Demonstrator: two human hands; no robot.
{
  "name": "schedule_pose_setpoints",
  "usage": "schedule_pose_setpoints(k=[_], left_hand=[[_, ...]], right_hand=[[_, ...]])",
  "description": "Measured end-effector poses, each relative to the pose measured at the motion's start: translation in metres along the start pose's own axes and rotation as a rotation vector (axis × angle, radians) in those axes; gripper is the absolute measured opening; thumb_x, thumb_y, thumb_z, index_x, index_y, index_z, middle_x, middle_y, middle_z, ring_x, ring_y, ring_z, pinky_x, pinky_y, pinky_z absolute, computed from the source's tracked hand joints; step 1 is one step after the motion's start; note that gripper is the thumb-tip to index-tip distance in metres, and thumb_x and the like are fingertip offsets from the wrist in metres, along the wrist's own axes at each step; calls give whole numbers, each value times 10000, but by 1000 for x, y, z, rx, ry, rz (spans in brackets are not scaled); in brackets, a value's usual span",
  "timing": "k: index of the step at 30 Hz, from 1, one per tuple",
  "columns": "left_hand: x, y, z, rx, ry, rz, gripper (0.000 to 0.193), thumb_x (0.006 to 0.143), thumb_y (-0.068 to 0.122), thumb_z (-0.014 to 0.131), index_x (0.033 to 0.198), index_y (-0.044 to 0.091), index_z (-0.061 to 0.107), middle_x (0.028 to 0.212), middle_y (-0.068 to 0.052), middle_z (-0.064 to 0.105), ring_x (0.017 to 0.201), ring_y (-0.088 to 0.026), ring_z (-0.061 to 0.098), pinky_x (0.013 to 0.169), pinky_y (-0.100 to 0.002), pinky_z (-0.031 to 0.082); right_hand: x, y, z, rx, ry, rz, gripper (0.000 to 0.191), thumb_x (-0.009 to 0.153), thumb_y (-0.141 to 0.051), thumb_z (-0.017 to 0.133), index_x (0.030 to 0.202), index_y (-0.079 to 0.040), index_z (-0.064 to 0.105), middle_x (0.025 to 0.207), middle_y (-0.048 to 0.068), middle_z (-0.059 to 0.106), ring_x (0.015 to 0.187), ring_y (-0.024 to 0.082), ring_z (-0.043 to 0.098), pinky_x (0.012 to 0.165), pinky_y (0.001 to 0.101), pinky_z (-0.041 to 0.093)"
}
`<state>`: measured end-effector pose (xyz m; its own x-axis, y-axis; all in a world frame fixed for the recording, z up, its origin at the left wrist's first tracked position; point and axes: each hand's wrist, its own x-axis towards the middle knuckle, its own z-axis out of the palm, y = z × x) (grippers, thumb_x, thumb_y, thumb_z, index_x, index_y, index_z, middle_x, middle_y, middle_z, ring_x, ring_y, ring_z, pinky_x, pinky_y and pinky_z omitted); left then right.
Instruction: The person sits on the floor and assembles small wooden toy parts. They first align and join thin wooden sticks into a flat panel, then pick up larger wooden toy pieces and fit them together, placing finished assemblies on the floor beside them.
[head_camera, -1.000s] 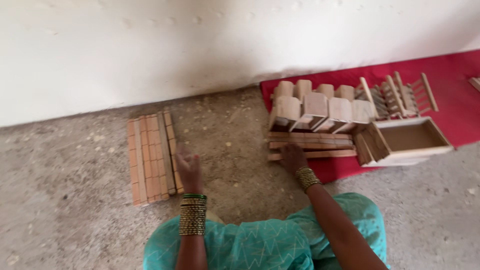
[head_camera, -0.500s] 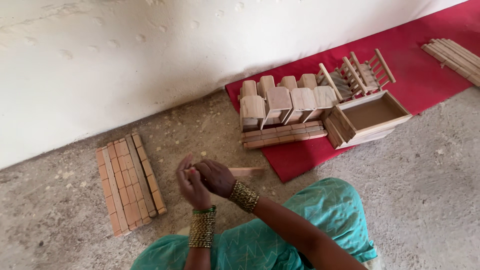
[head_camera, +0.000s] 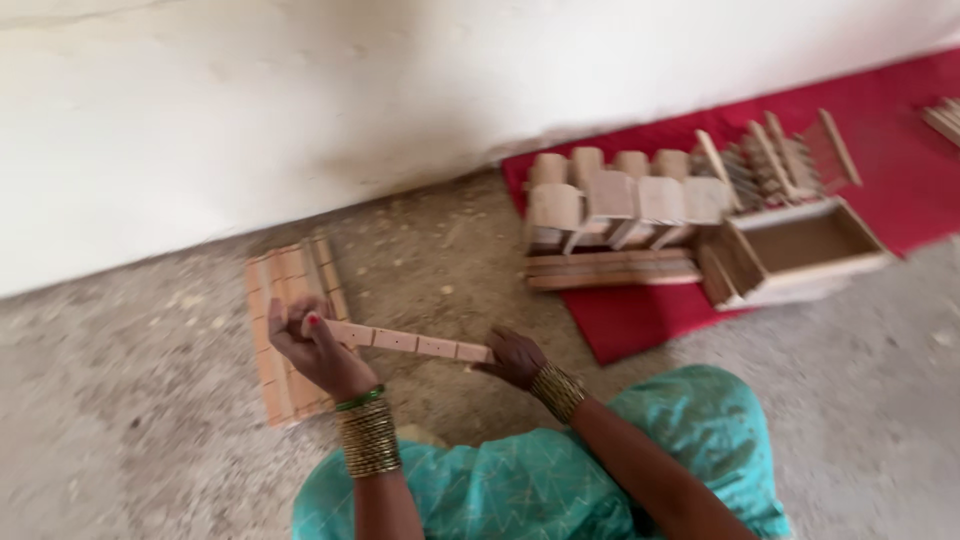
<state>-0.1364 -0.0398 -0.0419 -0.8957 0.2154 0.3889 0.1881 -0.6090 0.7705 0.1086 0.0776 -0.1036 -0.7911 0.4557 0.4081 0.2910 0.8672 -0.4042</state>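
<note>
Nearest the camera, the person's teal-clad lap (head_camera: 540, 490) filled the bottom of the view, both forearms rising from it. The left hand (head_camera: 310, 345) was clamped around one end of a thin wooden strip (head_camera: 410, 343), fingers curled over it. The right hand (head_camera: 512, 357) pinched the other end, so the strip lay almost level between them, just above the concrete floor (head_camera: 150, 430).

To handle it well, I judged, both ends needed an even grip, with the strip kept flat and in line with the row of similar strips (head_camera: 285, 330) lying on the floor just behind the left hand.

Farther off, on a red cloth (head_camera: 640, 320) by the white wall (head_camera: 300, 100), stood a cluster of small wooden blocks (head_camera: 620, 195), an open wooden box (head_camera: 795, 250) and some slatted wooden frames (head_camera: 770, 160).
</note>
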Motion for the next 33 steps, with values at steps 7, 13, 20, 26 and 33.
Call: schedule_pose_setpoints(k=[7,13,20,26,33], left_hand=[[41,29,-91,183,301,-36,766,1035,334,738,1605,58,308,1510,-161,479,1274,-218,556,1066,-347,530],[44,39,-84,194,449,-230,615,978,192,670,1519,72,403,1403,-123,546,1136,-173,604,973,-332,586],[41,45,-83,13,427,-264,621,1002,133,649,1553,74,368,1343,-103,546,1051,-161,574,936,-335,561],[39,44,-80,-37,416,-287,620,1005,132,627,1558,67,354,1334,-94,549,1082,-162,583,959,-341,549],[38,44,-79,-58,396,-314,637,1001,139,632,1566,75,344,1323,-81,548,1088,-158,581,957,-344,548]], right_hand=[[27,-31,35,-24,-51,346,380,981,-413,662,1001,-37,607,941,177,632,876,355,642,766,473,537],[94,-57,82,-93,-24,536,433,1008,-433,629,1017,0,621,1001,220,641,990,381,613,867,496,508],[132,-109,112,20,-128,689,328,1050,-306,572,1144,8,577,1156,205,576,1081,354,588,902,473,510],[124,-124,138,2,-68,395,513,966,-77,540,1457,33,439,1333,257,526,1233,388,527,1010,451,510],[139,-122,136,-87,-171,428,548,1005,-222,599,1402,103,405,1338,297,488,1240,423,496,1082,507,424]])
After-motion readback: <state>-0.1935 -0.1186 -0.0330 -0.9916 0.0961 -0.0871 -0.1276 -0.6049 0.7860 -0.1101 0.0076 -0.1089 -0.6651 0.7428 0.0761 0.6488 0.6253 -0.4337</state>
